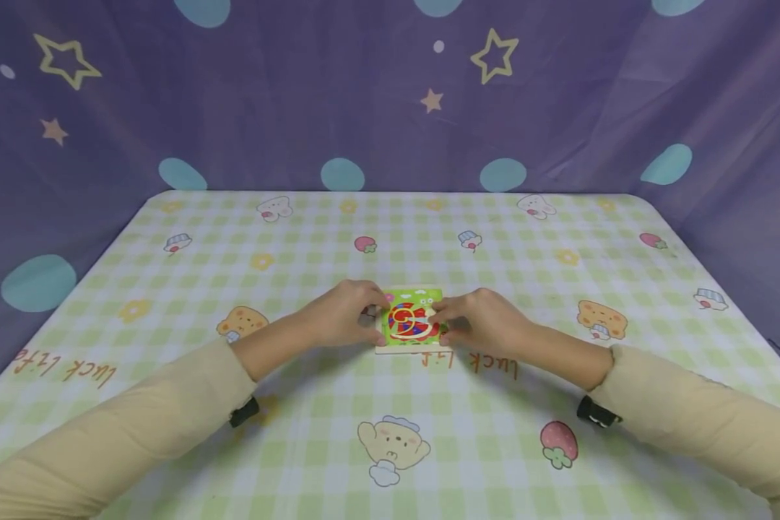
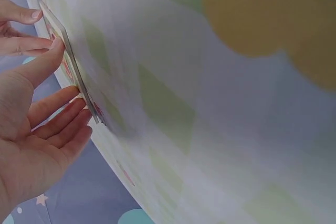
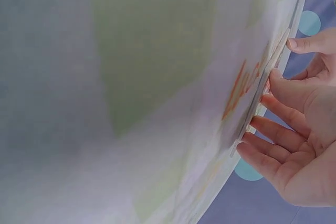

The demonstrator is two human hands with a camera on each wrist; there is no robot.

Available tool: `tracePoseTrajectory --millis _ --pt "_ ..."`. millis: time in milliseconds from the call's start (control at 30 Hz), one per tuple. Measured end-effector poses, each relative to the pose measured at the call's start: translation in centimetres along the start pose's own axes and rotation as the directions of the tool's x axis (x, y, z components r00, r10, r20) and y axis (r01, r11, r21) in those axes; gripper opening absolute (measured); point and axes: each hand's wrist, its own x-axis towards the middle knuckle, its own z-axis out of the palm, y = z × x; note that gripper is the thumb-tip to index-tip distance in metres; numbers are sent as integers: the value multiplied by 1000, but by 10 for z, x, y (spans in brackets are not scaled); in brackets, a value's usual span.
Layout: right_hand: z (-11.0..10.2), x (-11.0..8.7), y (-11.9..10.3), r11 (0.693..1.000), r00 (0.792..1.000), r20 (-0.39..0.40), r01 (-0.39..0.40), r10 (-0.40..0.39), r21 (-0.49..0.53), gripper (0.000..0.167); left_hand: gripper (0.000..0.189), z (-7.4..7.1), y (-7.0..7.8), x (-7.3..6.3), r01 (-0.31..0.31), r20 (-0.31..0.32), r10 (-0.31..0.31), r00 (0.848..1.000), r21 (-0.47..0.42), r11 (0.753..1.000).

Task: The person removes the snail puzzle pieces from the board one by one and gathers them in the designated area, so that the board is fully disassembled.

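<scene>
A small square picture board [image 1: 411,334], which looks like a snail puzzle in red, blue and green with a pale wooden rim, lies at mid-table in the head view. My left hand [image 1: 347,314] holds its left side, thumb at the near corner and forefinger at the far one. From the other side my right hand [image 1: 484,320] grips the right edge, thumb and fingertips over the picture's margin. In the left wrist view the board [image 2: 73,64] shows edge-on, close to the cloth. Fingertips cover parts of its sides.
A green-and-white checked tablecloth [image 1: 299,448] with printed cartoon figures covers the table. Behind it hangs a purple curtain [image 1: 390,94] with stars and blue spots. Dark wrist straps [image 1: 599,412] sit below the sleeves.
</scene>
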Motion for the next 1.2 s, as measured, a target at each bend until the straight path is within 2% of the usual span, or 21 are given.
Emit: tracePoseTrajectory --millis 433,700,933,1200 --pt "-7 0 -2 1000 999 35 12 -13 20 32 52 -2 1 1 14 21 -14 1000 -7 1000" --pt "-8 7 1 998 998 30 55 -55 14 36 54 -2 2 2 15 43 -14 999 -7 1000" --pt "-12 17 4 1000 999 32 19 -19 13 32 55 0 10 6 -31 74 28 997 40 999" --pt "-14 30 14 1000 1000 12 -26 26 -1 32 55 7 10 10 -148 98 135 986 146 978"
